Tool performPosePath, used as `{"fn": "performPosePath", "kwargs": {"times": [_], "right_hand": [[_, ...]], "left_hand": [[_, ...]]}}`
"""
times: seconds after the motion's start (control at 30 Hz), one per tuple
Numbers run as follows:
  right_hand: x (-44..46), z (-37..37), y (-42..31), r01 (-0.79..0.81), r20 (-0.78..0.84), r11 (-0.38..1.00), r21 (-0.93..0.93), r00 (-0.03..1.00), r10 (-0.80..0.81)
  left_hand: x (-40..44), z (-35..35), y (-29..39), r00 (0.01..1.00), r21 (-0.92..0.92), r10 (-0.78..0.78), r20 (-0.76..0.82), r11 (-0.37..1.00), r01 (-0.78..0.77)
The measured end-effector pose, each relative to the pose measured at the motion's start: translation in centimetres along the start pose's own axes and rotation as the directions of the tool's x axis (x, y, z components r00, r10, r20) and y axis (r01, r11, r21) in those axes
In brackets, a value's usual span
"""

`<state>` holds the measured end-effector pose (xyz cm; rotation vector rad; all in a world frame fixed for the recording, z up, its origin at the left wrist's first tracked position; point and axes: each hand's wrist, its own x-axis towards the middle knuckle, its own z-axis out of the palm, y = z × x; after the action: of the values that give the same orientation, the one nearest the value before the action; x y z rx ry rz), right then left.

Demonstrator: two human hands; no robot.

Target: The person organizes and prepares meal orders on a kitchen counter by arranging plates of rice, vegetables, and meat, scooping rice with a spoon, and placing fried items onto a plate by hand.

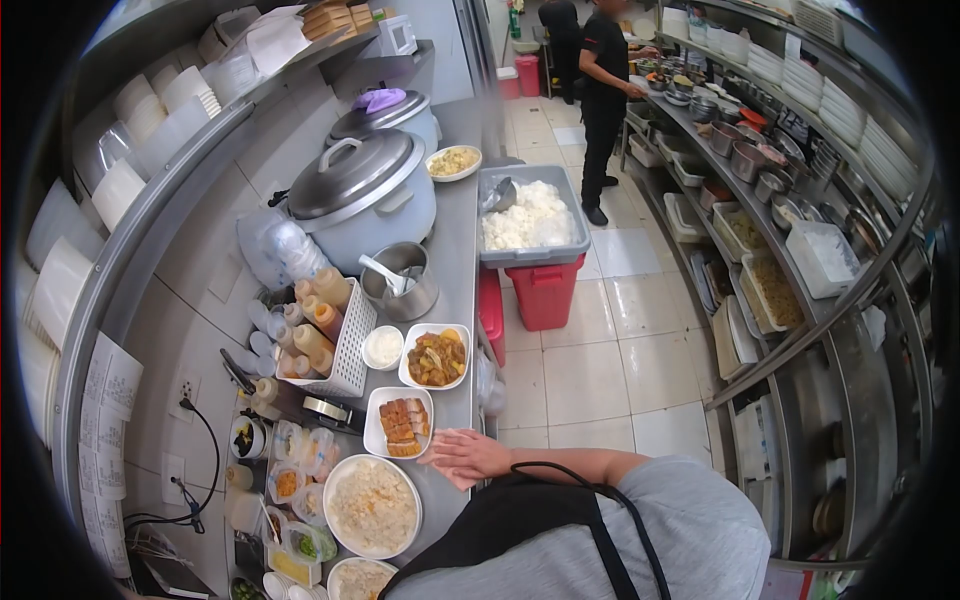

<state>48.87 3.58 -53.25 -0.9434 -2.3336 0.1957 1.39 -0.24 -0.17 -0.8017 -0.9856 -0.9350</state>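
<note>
My right hand reaches in over the front edge of the steel counter, its fingers stretched out and holding nothing that I can see. Just beyond the fingertips sits a white square bowl of sliced crispy pork. Whether the fingers touch its rim I cannot tell. Behind it stands another white bowl with a brown-yellow stew, beside a small cup of white sauce. A large round bowl of fried rice lies nearer my body, with a second rice bowl partly hidden by my apron. No left hand shows.
Sauce bottles fill a white basket; a steel pot and rice cookers stand behind. A grey tub of white rice rests on a red bin. Shelving runs right, where a person in black stands.
</note>
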Motion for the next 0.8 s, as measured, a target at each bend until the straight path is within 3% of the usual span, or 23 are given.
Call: {"fn": "performPosePath", "kwargs": {"times": [0.23,0.43,0.5,0.8], "right_hand": [[0.09,-0.35,-0.30,-0.029,-0.006,0.999,0.023,1.000,0.029],[0.02,-0.04,-0.18,-0.029,0.007,0.999,0.019,1.000,0.029],[0.02,0.01,-0.11,-0.033,0.002,0.999,0.022,0.999,0.033],[0.14,-0.27,-0.16,-0.021,0.046,1.000,-0.012,0.999,0.022]], "left_hand": [[0.03,0.31,-0.38,0.994,-0.005,0.085,-0.074,0.996,-0.085],[-0.39,0.40,-0.62,0.996,-0.002,-0.087,-0.006,0.996,0.087],[-0.24,0.40,-0.70,0.999,-0.023,-0.021,-0.024,1.000,0.020],[-0.11,0.25,-0.30,0.999,0.004,0.004,-0.039,1.000,-0.004]]}}
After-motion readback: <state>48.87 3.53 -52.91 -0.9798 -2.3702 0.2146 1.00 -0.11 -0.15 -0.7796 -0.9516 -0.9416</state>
